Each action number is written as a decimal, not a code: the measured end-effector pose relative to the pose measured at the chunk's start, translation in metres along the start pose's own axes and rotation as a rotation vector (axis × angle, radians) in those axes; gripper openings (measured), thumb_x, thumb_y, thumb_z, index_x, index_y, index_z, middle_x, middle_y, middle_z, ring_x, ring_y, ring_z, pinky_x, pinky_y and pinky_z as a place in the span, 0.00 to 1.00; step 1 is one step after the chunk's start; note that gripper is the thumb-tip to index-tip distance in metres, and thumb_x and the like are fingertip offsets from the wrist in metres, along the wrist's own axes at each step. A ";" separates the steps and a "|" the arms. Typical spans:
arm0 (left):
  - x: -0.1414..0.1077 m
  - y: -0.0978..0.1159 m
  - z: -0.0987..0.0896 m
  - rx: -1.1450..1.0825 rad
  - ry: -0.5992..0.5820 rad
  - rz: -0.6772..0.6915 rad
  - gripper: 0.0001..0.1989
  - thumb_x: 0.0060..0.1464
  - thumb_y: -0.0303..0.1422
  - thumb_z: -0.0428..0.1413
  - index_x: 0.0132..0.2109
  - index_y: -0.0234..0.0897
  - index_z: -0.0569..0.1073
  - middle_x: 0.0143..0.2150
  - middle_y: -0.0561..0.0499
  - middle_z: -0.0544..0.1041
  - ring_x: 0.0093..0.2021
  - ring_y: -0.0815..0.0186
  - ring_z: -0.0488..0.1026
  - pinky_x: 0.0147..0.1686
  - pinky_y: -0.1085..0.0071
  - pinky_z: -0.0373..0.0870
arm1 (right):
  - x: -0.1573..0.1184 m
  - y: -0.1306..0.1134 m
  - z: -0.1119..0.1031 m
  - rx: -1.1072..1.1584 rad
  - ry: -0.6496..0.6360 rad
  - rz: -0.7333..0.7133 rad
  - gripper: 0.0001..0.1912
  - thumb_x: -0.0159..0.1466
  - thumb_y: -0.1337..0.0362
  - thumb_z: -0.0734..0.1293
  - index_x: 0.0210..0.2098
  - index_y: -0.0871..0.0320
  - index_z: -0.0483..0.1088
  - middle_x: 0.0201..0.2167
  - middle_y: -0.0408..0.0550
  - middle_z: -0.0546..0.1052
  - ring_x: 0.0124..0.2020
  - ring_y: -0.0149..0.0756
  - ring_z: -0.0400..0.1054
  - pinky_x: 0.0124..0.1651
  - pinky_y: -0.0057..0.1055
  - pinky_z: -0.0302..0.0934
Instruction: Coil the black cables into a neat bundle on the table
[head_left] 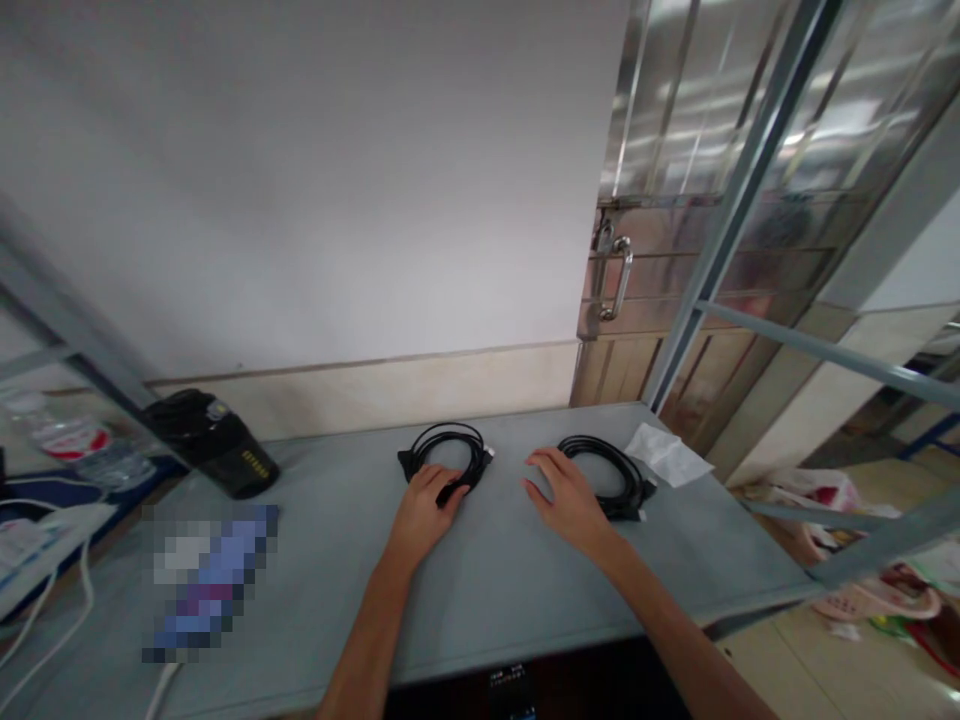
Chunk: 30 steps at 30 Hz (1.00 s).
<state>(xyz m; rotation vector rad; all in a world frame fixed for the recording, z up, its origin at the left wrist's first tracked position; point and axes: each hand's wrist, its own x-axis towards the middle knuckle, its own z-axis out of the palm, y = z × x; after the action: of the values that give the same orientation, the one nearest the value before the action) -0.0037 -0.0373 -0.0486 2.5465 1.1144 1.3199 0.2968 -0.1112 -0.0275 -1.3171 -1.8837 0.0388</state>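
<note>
A coiled black cable (476, 440) lies flat on the grey-blue tabletop (480, 580), with a pale connector at its right side. My left hand (421, 515) is closed on the near edge of that coil, thumb and fingers around the strands. To the right lies a second, thicker coil of black cable (616, 462), its plug ends towards the right. My right hand (568, 500) hovers at this coil's left side, thumb and fingers apart and nothing between them. Whether its edge touches the coil I cannot tell.
White tissue (667, 455) lies beside the right coil. At left are a black tumbler (217, 445), a clear bottle (90, 450), a blurred-out blue item (217, 580) and white cables (86, 590). Metal posts (735, 210) rise at the table's corners; a wall stands behind.
</note>
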 end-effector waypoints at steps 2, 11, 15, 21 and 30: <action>0.001 0.003 -0.002 0.021 0.057 0.012 0.07 0.72 0.36 0.64 0.53 0.42 0.81 0.47 0.44 0.84 0.50 0.51 0.81 0.55 0.49 0.80 | -0.018 0.021 -0.029 -0.131 -0.036 0.052 0.18 0.75 0.55 0.72 0.61 0.52 0.74 0.59 0.57 0.79 0.63 0.57 0.74 0.69 0.58 0.69; 0.009 0.018 -0.018 0.077 0.207 0.016 0.03 0.74 0.36 0.61 0.51 0.44 0.78 0.47 0.45 0.83 0.49 0.51 0.80 0.55 0.51 0.78 | -0.059 0.078 -0.080 -0.203 -0.277 0.097 0.15 0.78 0.48 0.66 0.48 0.51 0.78 0.50 0.55 0.85 0.56 0.55 0.78 0.64 0.55 0.70; 0.008 0.019 -0.019 0.065 0.208 -0.016 0.03 0.75 0.37 0.59 0.49 0.45 0.77 0.47 0.45 0.83 0.49 0.52 0.80 0.55 0.51 0.78 | -0.044 0.077 -0.080 -0.055 -0.171 0.227 0.16 0.75 0.45 0.66 0.45 0.49 0.75 0.43 0.53 0.86 0.48 0.56 0.82 0.58 0.53 0.72; 0.007 0.018 -0.019 0.056 0.206 -0.042 0.04 0.74 0.37 0.59 0.49 0.44 0.77 0.47 0.45 0.84 0.49 0.52 0.80 0.55 0.52 0.78 | -0.012 0.078 -0.094 0.072 -0.084 0.381 0.23 0.77 0.37 0.60 0.44 0.49 0.68 0.33 0.48 0.84 0.36 0.50 0.83 0.40 0.42 0.73; 0.007 0.020 -0.019 0.036 0.222 -0.041 0.04 0.74 0.36 0.58 0.48 0.44 0.76 0.46 0.46 0.83 0.48 0.53 0.79 0.55 0.53 0.77 | 0.015 0.053 -0.128 0.315 0.114 0.427 0.36 0.71 0.24 0.62 0.39 0.53 0.69 0.31 0.48 0.84 0.24 0.36 0.76 0.28 0.33 0.72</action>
<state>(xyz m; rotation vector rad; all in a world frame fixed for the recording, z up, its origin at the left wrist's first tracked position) -0.0040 -0.0520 -0.0242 2.4320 1.2295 1.6185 0.4159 -0.1270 0.0428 -1.4390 -1.4057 0.4517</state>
